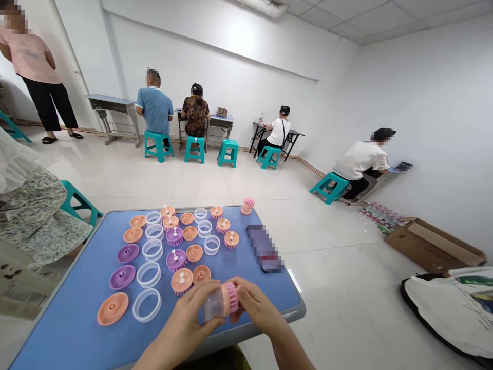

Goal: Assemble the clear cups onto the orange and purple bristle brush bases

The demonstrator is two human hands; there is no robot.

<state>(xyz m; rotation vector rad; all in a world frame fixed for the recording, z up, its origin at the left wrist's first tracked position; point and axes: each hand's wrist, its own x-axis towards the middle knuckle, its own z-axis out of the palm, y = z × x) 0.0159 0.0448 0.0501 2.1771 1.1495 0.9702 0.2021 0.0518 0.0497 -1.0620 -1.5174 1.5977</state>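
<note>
Over the blue bench's (69, 329) near edge, the left hand's (190, 316) grip closes on a blurry clear cap (214, 304), the right hand's (257, 304) on a pink brush (231, 296); their join is hidden.

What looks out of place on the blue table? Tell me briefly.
One pink brush lies tipped on its side near the far edge of the table, apart from the neat rows of parts. Nothing looks spilled or broken.
</note>
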